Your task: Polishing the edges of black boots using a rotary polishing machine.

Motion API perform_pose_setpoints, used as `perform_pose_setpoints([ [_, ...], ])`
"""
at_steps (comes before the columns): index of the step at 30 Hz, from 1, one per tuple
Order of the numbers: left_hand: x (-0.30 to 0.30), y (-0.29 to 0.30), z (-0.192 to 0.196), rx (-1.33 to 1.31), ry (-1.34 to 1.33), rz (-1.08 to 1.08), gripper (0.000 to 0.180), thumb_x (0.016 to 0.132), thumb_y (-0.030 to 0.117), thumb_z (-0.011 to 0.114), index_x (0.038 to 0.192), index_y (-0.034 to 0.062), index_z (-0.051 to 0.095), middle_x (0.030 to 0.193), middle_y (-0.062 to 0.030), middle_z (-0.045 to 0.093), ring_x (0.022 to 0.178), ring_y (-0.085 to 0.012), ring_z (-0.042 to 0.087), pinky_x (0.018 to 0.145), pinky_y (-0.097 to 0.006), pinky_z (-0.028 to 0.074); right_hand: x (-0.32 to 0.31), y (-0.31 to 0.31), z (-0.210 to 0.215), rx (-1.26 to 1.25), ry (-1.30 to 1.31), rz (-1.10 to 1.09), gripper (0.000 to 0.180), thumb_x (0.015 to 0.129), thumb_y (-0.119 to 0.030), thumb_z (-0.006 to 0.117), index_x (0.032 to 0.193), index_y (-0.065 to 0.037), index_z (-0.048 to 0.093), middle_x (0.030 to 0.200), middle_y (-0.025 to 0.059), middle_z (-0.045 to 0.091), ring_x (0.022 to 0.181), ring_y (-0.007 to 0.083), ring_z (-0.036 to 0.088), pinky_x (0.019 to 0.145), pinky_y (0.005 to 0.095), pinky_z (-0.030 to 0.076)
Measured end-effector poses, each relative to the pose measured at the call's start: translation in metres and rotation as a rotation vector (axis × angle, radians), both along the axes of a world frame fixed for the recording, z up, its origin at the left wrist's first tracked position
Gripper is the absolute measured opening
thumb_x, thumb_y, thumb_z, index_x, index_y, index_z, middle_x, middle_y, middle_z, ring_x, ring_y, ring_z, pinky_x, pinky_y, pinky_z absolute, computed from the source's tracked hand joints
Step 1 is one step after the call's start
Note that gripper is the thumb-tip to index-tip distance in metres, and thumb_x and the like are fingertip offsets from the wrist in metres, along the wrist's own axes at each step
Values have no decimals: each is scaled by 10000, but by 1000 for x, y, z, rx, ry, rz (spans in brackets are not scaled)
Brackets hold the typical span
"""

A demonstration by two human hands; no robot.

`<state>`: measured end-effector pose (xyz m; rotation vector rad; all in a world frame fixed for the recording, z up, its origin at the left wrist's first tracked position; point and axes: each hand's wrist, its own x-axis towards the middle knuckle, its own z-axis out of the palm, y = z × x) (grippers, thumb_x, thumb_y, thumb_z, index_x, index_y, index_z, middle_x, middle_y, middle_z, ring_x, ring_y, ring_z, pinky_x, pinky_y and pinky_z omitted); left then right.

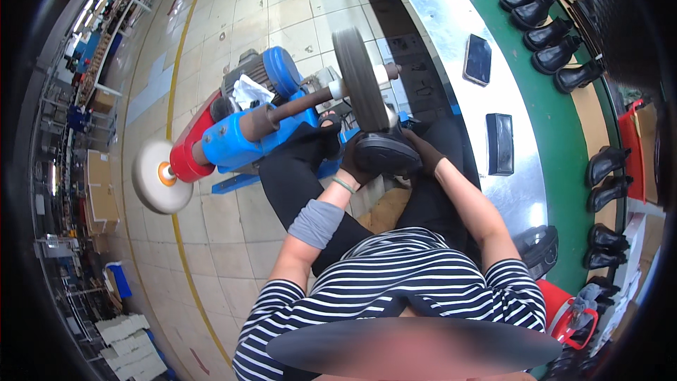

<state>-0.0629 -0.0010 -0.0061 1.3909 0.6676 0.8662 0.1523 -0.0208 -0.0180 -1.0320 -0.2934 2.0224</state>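
Both my hands wear dark gloves and grip a black shoe (386, 155) between them, its sole side facing me. My left hand (358, 162) closes on the shoe's left side, while my right hand (424, 152) wraps its right side. The shoe's far end is at the lower rim of a dark buffing wheel (360, 77), whose surface looks blurred. This wheel sits on a shaft of a blue and red polishing machine (236, 142). Parts of my fingers are hidden behind the shoe.
A pale buffing wheel (162, 176) is on the machine's left end. To my right runs a metal-topped bench (518, 201) with a phone (477, 60) and a black rectangular block (501, 144). Several black boots (553, 46) line the green surface beyond. A red container (557, 310) stands lower right.
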Motion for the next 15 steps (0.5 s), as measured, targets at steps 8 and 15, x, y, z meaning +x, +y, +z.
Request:
perform_pose_setpoints([
  [8, 11, 6, -49, 221, 22, 63, 356, 802, 142, 675, 1137, 59, 585, 1041, -110, 652, 976, -234, 617, 891, -346, 492, 25, 56, -63, -92, -178, 323, 472, 890, -463, 522, 1083, -45, 625, 957, 105, 675, 770, 174, 657, 714, 339, 541],
  [15, -12, 24, -82, -775, -519, 35, 353, 919, 188, 512, 1197, -28, 533, 1141, -160, 612, 1004, -250, 611, 914, -355, 487, 20, 98, -38, 31, -370, 283, 610, 804, -552, 571, 1099, -19, 609, 918, 133, 649, 712, 198, 644, 645, 322, 527],
])
